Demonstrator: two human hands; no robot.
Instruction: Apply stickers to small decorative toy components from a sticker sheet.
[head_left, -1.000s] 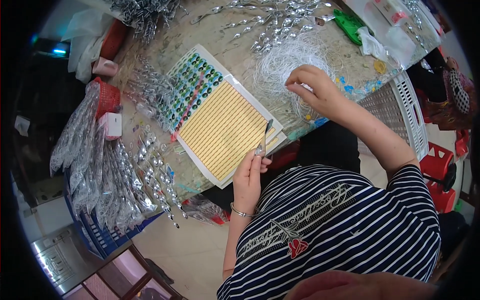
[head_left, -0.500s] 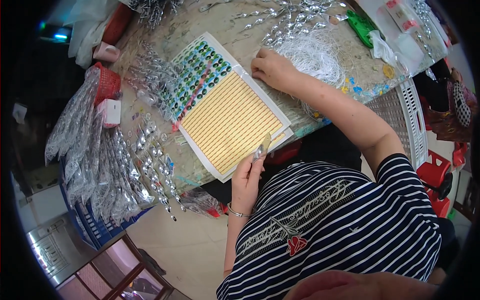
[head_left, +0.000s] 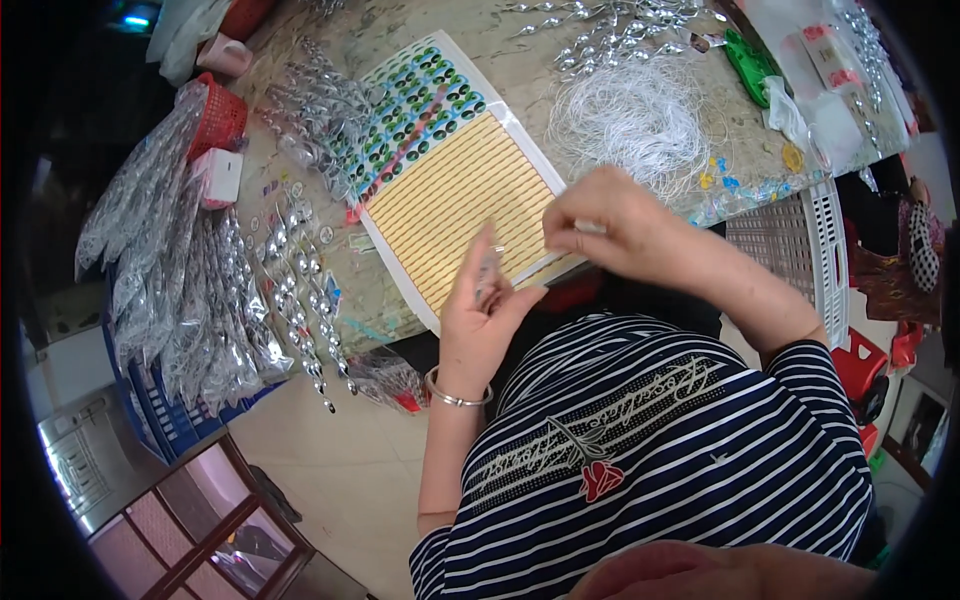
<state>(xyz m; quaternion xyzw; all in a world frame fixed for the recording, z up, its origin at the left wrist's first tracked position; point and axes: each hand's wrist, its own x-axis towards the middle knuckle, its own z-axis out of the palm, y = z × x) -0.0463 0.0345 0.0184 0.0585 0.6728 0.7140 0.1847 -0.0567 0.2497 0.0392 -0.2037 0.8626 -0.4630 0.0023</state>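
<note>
My left hand is over the lower edge of a sheet of yellow strip labels, thumb and index finger stretched apart. Against its other, curled fingers lies a small silver twisted ornament, partly hidden. My right hand is at the sheet's right edge, slightly blurred, with thumb and fingertips pinched together. Whatever is between those fingertips is too small to make out. Under the yellow sheet's far end lies a sheet of round green-and-blue stickers. A tangled heap of white string rests beyond my right hand.
Silver twisted ornaments lie at the table's left edge, beside bagged ones hanging over a blue crate. A red basket and a small white-and-pink box stand there too. A green tool lies far right.
My right hand has come from the sheet's far right edge toward my left hand. My left thumb and index finger have spread apart. The whole view has shifted slightly.
</note>
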